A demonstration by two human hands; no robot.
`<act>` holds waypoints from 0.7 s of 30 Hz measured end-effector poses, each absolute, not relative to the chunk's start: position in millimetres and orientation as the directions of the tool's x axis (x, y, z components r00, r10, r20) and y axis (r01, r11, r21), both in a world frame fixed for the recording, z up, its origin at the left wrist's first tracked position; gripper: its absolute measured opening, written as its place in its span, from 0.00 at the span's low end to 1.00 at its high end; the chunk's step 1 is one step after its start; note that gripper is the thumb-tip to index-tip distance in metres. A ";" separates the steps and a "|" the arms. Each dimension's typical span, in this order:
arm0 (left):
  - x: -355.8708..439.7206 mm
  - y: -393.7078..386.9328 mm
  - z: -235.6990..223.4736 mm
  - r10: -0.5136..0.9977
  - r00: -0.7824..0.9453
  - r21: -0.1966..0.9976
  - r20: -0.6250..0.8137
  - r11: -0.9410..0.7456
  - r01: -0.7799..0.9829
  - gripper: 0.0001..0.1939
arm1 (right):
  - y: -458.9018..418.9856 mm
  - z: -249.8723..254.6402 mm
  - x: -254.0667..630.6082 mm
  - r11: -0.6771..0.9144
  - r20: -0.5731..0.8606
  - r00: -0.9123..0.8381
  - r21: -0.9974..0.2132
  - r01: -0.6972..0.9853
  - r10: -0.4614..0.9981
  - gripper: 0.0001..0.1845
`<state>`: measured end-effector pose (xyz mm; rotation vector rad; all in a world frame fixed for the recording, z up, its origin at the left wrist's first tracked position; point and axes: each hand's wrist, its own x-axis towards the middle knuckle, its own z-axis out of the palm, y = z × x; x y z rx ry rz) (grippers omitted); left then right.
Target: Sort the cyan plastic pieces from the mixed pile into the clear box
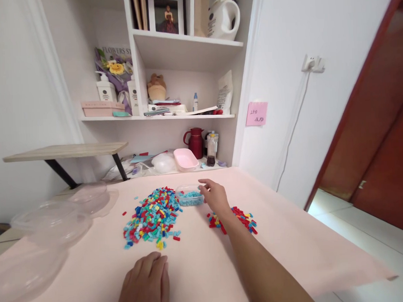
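My right hand [215,196] reaches over the table to a small clear plastic container [180,197] holding light blue bricks [192,197]. Its thumb and fingers are at the container's right end and appear to grip the rim. Palm down on the pink tabletop, my left hand [145,278] lies flat with its fingers extended, holding nothing. Just beyond it spreads a large pile of mixed small toy bricks [154,215], in blue, red, yellow and green. A smaller, mostly red pile [247,218] is partly hidden by my right forearm.
Several clear plastic tubs [51,220] stand along the table's left side. A pink basin [186,159], a dark red jug [196,143] and a bottle of dark liquid [211,150] are at the back. Behind rises a white shelf unit [186,42]; a small wooden stand [68,151] is back left.
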<state>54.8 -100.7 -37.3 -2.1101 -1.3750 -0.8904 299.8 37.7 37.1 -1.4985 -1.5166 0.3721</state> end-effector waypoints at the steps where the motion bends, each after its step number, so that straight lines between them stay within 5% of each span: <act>1: 54.4 -100.2 -37.4 0.614 0.294 -0.038 0.733 -0.395 0.918 0.16 | 38.1 36.8 300.9 0.226 0.390 0.174 -0.782 0.581 0.904 0.19; 6: 54.9 -101.2 -34.1 0.613 0.300 -0.044 0.731 -0.396 0.917 0.16 | 32.4 37.8 293.8 0.348 0.407 0.039 -0.822 0.451 0.913 0.18; 13: 59.1 -107.2 -29.4 0.696 0.256 0.036 0.671 -0.375 0.927 0.15 | 17.3 29.5 277.7 0.482 0.176 -0.520 -0.688 0.541 0.836 0.11; 21: 61.7 -110.3 -27.1 0.711 0.242 0.046 0.660 -0.360 0.932 0.16 | 16.0 21.5 269.3 0.605 0.157 -0.632 -0.532 0.593 0.759 0.17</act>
